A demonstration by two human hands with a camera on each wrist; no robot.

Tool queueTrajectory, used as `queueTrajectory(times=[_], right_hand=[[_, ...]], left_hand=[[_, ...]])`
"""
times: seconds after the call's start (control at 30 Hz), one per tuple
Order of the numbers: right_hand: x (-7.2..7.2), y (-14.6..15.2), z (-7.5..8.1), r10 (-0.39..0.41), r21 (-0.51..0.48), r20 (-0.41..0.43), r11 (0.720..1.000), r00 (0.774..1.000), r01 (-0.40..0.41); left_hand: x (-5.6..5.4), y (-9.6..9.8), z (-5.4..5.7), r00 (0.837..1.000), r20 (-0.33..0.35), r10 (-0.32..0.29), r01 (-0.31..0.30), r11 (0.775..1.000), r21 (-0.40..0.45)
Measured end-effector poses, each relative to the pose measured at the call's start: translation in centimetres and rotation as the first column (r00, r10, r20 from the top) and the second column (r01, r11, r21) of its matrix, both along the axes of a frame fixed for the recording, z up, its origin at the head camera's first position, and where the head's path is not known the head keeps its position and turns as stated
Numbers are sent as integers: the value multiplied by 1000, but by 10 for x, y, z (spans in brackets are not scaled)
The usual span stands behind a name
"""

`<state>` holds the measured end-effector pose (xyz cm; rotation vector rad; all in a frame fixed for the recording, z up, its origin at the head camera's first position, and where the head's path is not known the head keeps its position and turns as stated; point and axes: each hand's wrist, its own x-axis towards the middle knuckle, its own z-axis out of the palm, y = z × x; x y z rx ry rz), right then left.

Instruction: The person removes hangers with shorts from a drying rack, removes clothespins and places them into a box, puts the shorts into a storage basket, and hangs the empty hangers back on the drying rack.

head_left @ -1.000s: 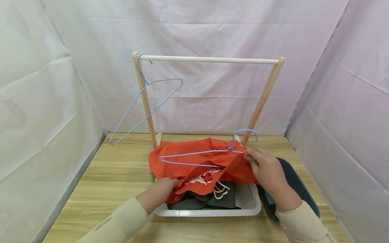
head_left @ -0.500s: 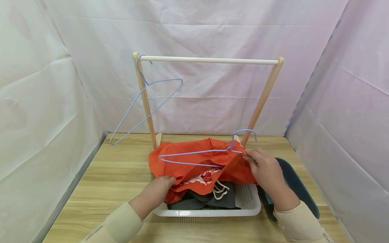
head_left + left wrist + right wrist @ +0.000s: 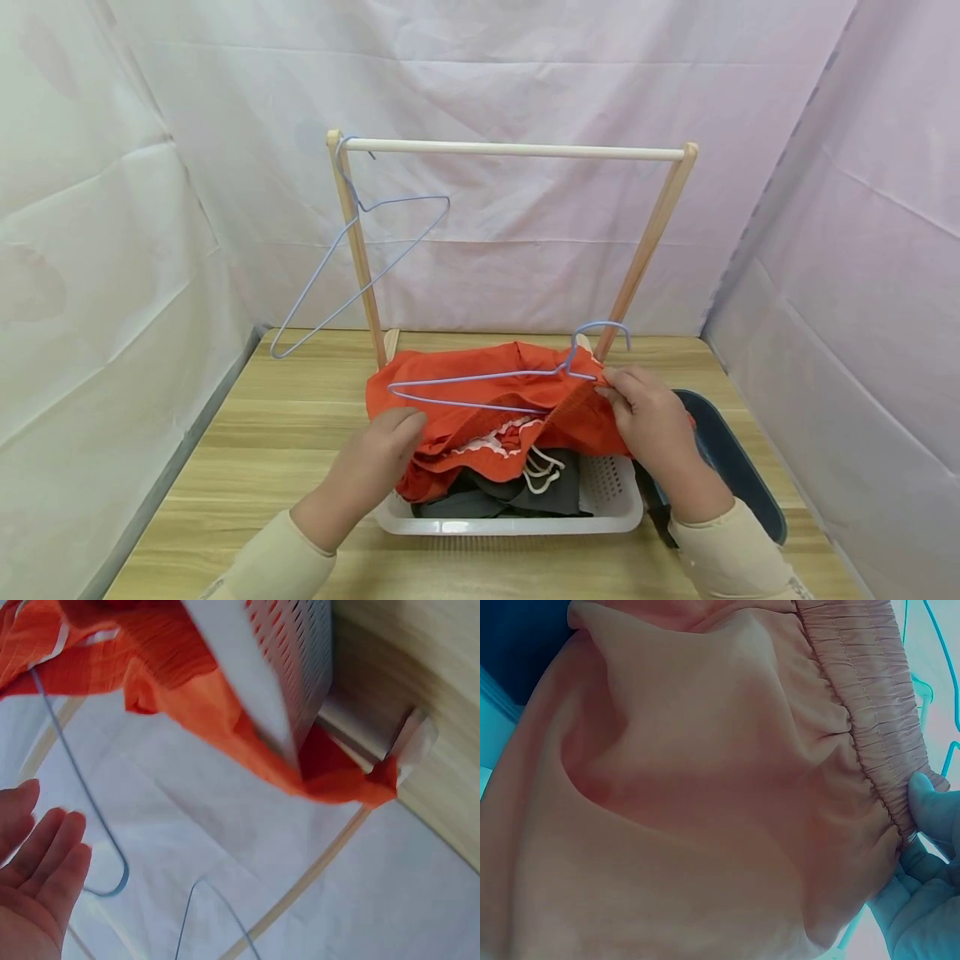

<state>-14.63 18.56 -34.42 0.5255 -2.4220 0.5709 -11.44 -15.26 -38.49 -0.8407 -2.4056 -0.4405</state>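
Observation:
A pair of orange shorts [image 3: 457, 360] with a gathered waistband and white drawstring [image 3: 542, 477] lies spread over the white basket [image 3: 517, 527]. Across it lies a blue wire hanger [image 3: 480, 379], hook up, its right end tucked inside the waistband. My right hand [image 3: 654, 429] pinches that waistband [image 3: 889, 724] near the hanger's shoulder. My left hand [image 3: 367, 462] is lifted just off the cloth's left side, near the hanger's free left end. In the left wrist view, the fingers [image 3: 56, 851] are extended with nothing between them.
Behind the basket stands a wooden rack with a white rail [image 3: 517, 150]. A second blue hanger [image 3: 390, 267] hangs at its left end. Dark grey cloth [image 3: 487, 497] lies in the basket. A dark tray [image 3: 738, 467] sits at the right, partly under my right arm.
My left hand has let go of the shorts and moved back to the left and up. The right hand keeps its pinch, with the hanger shifted very slightly left.

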Motion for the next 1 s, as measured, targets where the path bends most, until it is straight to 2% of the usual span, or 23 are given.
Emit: queueTrajectory(times=[0.13, 0.4, 0.7, 1.0], right_hand=[[1, 0, 0, 2, -5, -3, 1000, 1000, -2], [1, 0, 0, 6, -1, 2, 1000, 1000, -6], [0, -2, 0, 24, 14, -27, 1000, 999, -24], [1, -6, 2, 52, 24, -45, 998, 998, -51]], left_hand=[[-1, -4, 8, 996, -83, -44, 49, 996, 68], [-5, -6, 20, 984, -179, -22, 45, 991, 125], [-10, -8, 29, 978, -199, 57, -23, 986, 167], [-11, -7, 31, 989, -127, 79, -59, 985, 160]])
